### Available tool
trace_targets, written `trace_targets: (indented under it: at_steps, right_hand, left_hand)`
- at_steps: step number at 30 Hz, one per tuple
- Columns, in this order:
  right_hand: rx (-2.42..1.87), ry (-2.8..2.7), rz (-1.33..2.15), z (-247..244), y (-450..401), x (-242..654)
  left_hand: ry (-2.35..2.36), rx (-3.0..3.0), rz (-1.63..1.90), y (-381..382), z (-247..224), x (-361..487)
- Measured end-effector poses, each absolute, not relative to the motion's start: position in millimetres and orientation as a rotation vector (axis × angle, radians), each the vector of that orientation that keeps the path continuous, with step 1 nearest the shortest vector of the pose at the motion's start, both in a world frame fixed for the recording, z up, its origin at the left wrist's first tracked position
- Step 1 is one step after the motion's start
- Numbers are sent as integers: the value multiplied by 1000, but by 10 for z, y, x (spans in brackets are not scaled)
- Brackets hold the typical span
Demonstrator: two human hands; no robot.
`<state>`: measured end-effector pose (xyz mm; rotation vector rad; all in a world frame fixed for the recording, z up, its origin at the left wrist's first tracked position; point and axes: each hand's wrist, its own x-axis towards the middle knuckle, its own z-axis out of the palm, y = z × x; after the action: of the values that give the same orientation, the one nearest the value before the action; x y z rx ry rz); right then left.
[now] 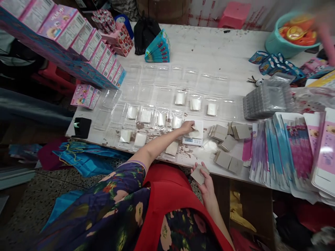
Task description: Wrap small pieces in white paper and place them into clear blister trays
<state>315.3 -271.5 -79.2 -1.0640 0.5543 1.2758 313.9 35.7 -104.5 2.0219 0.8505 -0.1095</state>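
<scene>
My left hand [188, 128] reaches over a small white digital scale [200, 127], its fingers pinched together at the pan. Whatever they pinch is too small to make out. Near the table's front edge, my right hand [206, 181] has its fingers closed around a grey cardboard square [199, 174]. Clear plastic trays [146, 107] stand in rows on the table, several with white squares [161, 119] inside. Stacks of grey cardboard squares [220, 132] lie right of the scale, beside a pile of thin white sheets [209, 146].
Pink boxes [89, 47] are stacked at the left. Nested clear trays [267, 97] and upright printed cards [282, 146] crowd the right side. A turquoise bucket [285, 47] of orange items stands at the back right. Another person's blurred arm [326, 31] shows beside it.
</scene>
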Motion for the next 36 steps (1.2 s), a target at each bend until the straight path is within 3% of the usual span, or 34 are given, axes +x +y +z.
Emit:
trace_targets:
  at_steps: [7, 13, 21, 33, 36]
  right_hand:
    - [-1049, 517, 1347, -750, -2638, 3162]
    - [-1046, 567, 1322, -898, -2615, 3040]
    - [-1038, 713, 1240, -904, -2720, 2920]
    - [-671, 606, 1050, -665, -2872, 2979]
    - [-682, 601, 971, -826, -3153, 3070]
  left_hand:
    - [1228, 2074, 21, 2030, -688, 2534]
    - [1256, 2395, -261, 2866, -729, 2479]
    - [1165, 2432, -320, 2851, -1063, 2567]
    - [1155, 2350, 328, 2071, -723, 2201]
    - [1199, 2203, 253, 1606, -687, 2013]
